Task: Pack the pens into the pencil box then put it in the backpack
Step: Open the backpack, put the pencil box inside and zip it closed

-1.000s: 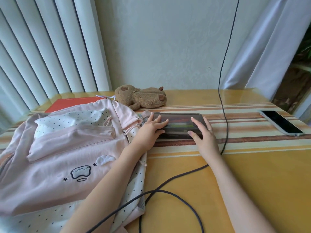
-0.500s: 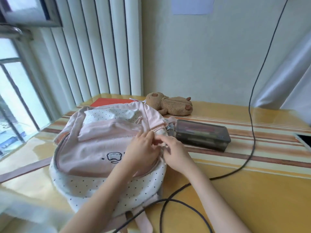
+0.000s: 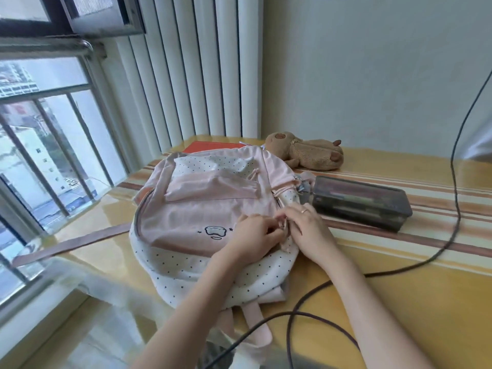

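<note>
So: pencil box sits shut on the table, right of frame centre, pens visible through the smoky lid. Packing looks done. Left to do: open the bag, get the box in, probably zip up.

Box lies flat, long axis running from upper left to lower right in frame, near-left end just beside the backpack's top corner; can't tell if they touch.

Backpack lies face up, left of centre, top toward the right, straps trailing to the lower edge.

Both hands are on its right-side zipper: left hand curled, fingers bunched on the fabric beside the seam; right hand pinching what looks like the metal zipper pull. Zip appears barely started, if at all.

Farther out: plush toy behind the box, dark cable looping across the table in the right half.
</note>
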Demonstrator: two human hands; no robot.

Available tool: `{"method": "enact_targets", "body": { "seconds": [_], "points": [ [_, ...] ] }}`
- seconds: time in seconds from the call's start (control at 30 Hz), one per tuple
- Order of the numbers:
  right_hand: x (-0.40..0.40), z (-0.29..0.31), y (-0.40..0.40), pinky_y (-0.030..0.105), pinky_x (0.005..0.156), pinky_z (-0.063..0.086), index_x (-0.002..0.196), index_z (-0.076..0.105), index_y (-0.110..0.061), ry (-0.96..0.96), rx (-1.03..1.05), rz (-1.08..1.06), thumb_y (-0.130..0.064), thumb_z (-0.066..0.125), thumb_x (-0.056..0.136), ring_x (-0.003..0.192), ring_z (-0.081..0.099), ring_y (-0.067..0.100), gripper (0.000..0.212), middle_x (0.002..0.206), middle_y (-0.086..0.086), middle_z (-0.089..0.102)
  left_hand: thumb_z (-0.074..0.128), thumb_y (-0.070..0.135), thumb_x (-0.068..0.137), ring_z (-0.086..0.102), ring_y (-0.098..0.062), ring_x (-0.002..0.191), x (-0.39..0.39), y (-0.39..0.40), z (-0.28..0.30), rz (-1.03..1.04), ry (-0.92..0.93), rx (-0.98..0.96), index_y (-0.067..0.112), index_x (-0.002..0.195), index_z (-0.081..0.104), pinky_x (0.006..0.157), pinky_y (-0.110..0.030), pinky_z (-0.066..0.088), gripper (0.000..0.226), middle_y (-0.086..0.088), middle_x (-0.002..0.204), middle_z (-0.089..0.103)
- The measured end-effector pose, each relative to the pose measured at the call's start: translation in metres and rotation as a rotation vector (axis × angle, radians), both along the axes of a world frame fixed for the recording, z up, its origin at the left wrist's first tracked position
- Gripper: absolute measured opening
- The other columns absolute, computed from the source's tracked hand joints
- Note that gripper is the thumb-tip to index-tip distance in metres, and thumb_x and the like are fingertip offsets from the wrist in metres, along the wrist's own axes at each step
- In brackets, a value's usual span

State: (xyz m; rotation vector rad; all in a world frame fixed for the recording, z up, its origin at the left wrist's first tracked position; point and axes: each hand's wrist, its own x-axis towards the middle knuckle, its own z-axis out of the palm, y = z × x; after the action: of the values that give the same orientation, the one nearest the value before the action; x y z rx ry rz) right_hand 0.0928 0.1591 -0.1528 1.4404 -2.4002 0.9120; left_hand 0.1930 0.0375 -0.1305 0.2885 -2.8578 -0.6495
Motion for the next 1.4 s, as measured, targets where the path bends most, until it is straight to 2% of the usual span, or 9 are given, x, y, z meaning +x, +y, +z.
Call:
{"method": "enact_targets", "body": {
  "seconds": [0.17, 0.33, 0.5, 0.6, 0.67, 0.97, 1.13, 1.23, 1.4],
  "points": [
    [-0.001, 0.004, -0.007, 0.032, 0.071, 0.037, 0.107, 0.064, -0.018, 0.112, -0.047, -0.038, 0.009, 0.046, 0.083, 0.087, 0.046, 0.020, 0.041, 0.110, 0.004, 0.064, 0.044, 0.031, 0.073, 0.035, -0.015, 0.060, 0.018, -0.011, 0.013, -0.006, 0.083, 0.163, 0.014, 0.049, 0.038, 0.072, -0.036, 0.033, 0.030, -0.006, 0.054, 0.038],
    [-0.017, 0.006, -0.002, 0.038, 0.071, 0.046, 0.114, 0.061, -0.020, 0.047, -0.081, -0.213, 0.010, 0.043, 0.083, 0.097, 0.052, 0.031, 0.047, 0.110, 0.008, 0.063, 0.049, 0.027, 0.075, 0.035, -0.010, 0.059, 0.064, -0.035, 0.050, -0.046, 0.100, 0.083, 0.009, 0.049, 0.039, 0.068, -0.011, 0.027, 0.033, -0.003, 0.052, 0.033],
    [0.018, 0.035, -0.014, 0.034, 0.075, 0.037, 0.111, 0.067, -0.033, 0.110, -0.149, -0.073, -0.002, 0.047, 0.067, 0.091, 0.047, 0.023, 0.058, 0.100, -0.006, 0.056, 0.054, 0.017, 0.076, 0.031, -0.015, 0.056, 0.085, -0.051, 0.057, -0.014, 0.098, 0.216, -0.005, 0.056, 0.039, 0.052, -0.028, 0.024, 0.033, -0.010, 0.061, 0.034],
    [0.047, 0.054, -0.026, 0.035, 0.087, 0.040, 0.096, 0.071, -0.031, 0.054, 0.034, 0.149, -0.009, 0.053, 0.071, 0.104, 0.046, 0.019, 0.038, 0.109, -0.011, 0.056, 0.056, 0.019, 0.076, 0.028, -0.011, 0.053, 0.077, -0.043, 0.060, -0.043, 0.107, 0.227, -0.002, 0.056, 0.041, 0.052, -0.028, 0.024, 0.032, -0.008, 0.060, 0.035],
    [0.054, 0.055, -0.030, 0.029, 0.071, 0.040, 0.081, 0.069, -0.023, 0.069, 0.098, 0.092, -0.012, 0.057, 0.074, 0.098, 0.054, 0.026, 0.017, 0.110, 0.006, 0.060, 0.058, 0.016, 0.078, 0.027, -0.012, 0.054, 0.074, -0.041, 0.063, -0.063, 0.116, 0.224, -0.003, 0.055, 0.040, 0.052, -0.028, 0.023, 0.034, -0.008, 0.059, 0.032],
    [0.025, 0.067, -0.019, 0.035, 0.058, 0.041, 0.065, 0.063, -0.013, -0.074, -0.058, -0.204, -0.011, 0.055, 0.076, 0.081, 0.051, 0.023, 0.014, 0.063, 0.004, 0.055, 0.055, 0.029, 0.075, 0.030, -0.015, 0.056, 0.108, -0.084, 0.076, -0.038, 0.060, 0.287, 0.003, 0.054, 0.044, 0.059, -0.029, 0.027, 0.035, -0.007, 0.059, 0.034],
    [0.067, 0.090, -0.039, 0.031, 0.085, 0.031, 0.086, 0.070, -0.027, 0.059, -0.011, 0.042, -0.007, 0.043, 0.062, 0.091, 0.054, 0.021, 0.041, 0.082, -0.004, 0.068, 0.051, 0.024, 0.074, 0.030, -0.009, 0.051, 0.115, -0.094, 0.080, 0.047, 0.162, 0.358, 0.010, 0.053, 0.046, 0.057, -0.030, 0.025, 0.026, 0.004, 0.052, 0.040],
    [0.090, 0.093, -0.056, 0.026, 0.068, 0.028, 0.077, 0.065, -0.016, 0.150, 0.026, 0.070, -0.005, 0.039, 0.063, 0.081, 0.054, 0.029, 0.031, 0.074, 0.009, 0.059, 0.052, 0.016, 0.084, 0.030, -0.004, 0.061, 0.107, -0.087, 0.084, 0.037, 0.199, 0.286, -0.002, 0.066, 0.052, 0.060, -0.027, 0.030, 0.026, 0.000, 0.067, 0.043],
    [0.058, 0.082, -0.060, 0.031, 0.050, 0.036, 0.060, 0.051, -0.022, 0.042, -0.094, -0.097, -0.006, 0.032, 0.062, 0.064, 0.045, 0.029, 0.024, 0.055, -0.002, 0.040, 0.046, 0.031, 0.083, 0.035, -0.006, 0.055, 0.123, -0.114, 0.081, -0.020, 0.222, 0.223, 0.005, 0.062, 0.044, 0.057, -0.024, 0.034, 0.033, 0.005, 0.064, 0.039]
  ]
}}
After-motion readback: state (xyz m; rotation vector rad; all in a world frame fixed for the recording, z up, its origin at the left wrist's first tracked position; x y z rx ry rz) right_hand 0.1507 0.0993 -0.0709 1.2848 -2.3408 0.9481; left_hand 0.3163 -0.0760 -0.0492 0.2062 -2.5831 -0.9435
